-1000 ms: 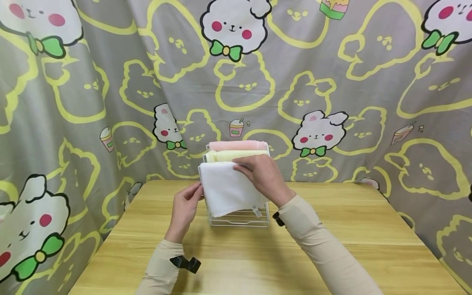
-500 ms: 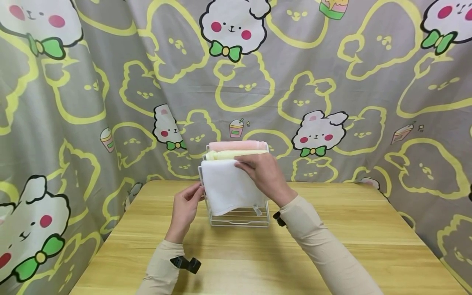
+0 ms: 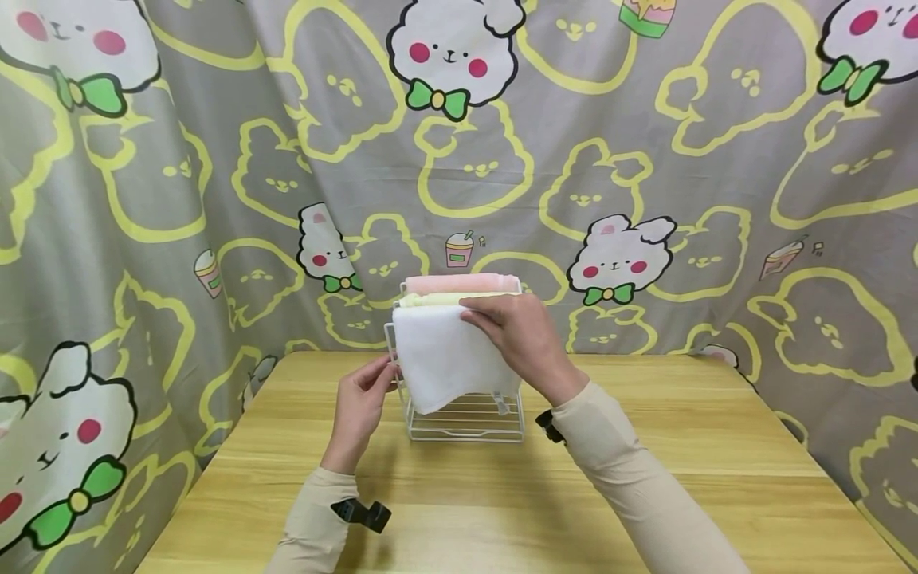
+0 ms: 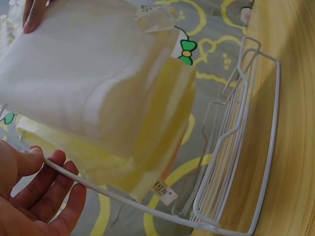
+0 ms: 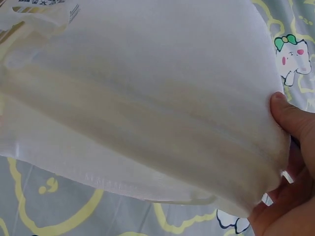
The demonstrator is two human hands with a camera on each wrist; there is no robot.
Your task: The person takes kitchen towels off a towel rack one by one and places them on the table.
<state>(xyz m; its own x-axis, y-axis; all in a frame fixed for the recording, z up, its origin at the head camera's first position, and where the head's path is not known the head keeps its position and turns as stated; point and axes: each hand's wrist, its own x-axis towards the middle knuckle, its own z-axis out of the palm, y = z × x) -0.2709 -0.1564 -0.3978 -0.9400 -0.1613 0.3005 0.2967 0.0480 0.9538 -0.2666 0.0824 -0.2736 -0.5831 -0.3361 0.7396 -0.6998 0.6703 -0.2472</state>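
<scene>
A white towel [image 3: 448, 359] hangs folded from my right hand [image 3: 531, 343], which pinches its top edge between thumb and fingers. Its lower edge slants over the white wire rack [image 3: 466, 435], and a small tag dangles at the lower right. Thumb and fingers of my left hand [image 3: 358, 406] grip the rack's left side wire, seen close up in the left wrist view. Behind the white towel, a yellow towel [image 3: 437, 300] and a pink towel [image 3: 459, 283] drape over the rack's rear bars. In the right wrist view, the white towel [image 5: 162, 88] covers most of the rack.
The rack stands on a wooden table [image 3: 645, 462]. A grey curtain [image 3: 545, 191] printed with cartoon animals hangs behind the table and along both sides. Dark camera mounts [image 3: 361, 514] sit on both wrists.
My right hand has raised the white towel slightly and away from the front bar, so the rack's front left corner now shows beside it. My left hand has stayed in place.
</scene>
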